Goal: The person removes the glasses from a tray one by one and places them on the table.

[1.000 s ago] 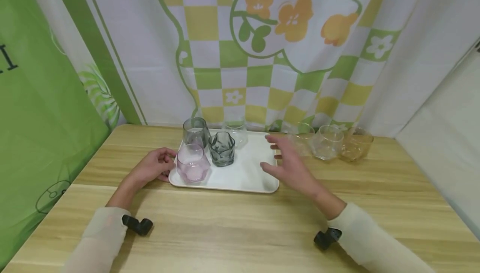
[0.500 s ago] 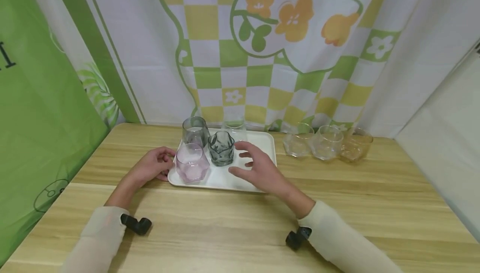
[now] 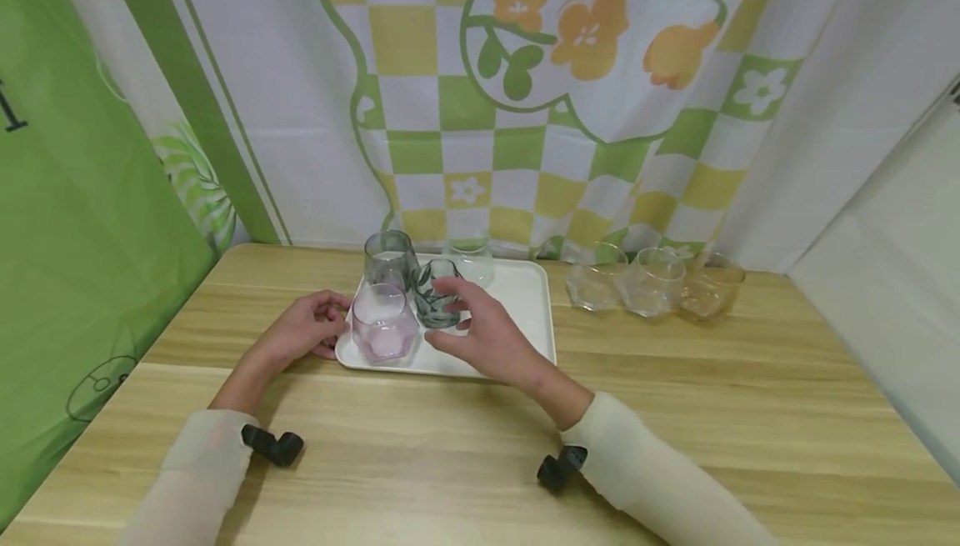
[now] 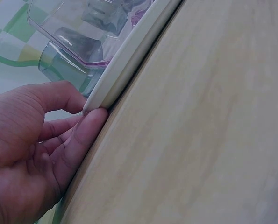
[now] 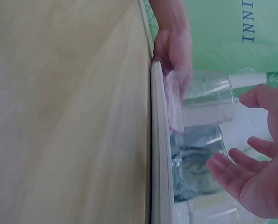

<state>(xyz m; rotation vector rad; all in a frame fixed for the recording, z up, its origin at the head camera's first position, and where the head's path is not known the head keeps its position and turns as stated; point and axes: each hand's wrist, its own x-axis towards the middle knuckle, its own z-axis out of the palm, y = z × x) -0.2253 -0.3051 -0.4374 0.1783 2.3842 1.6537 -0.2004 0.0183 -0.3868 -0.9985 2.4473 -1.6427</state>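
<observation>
Four glasses are carried upright by the white tray (image 3: 531,296): a smoky glass (image 3: 386,251) at the back left, a pink glass (image 3: 385,338) in front of it, a dark faceted glass (image 3: 427,292) beside these, and a clear glass (image 3: 477,264) behind. The tray's left edge is pinched by the left grip (image 3: 300,331). The right grip (image 3: 486,333) is held spread beside the dark faceted glass; whether contact is made cannot be told. Three more glasses (image 3: 652,286) are lined up on the wooden counter (image 3: 420,454), rightward. On the green cloth (image 5: 213,37), dark letters apparently reading "INNI" (image 5: 248,28) are cut by the view's edge.
</observation>
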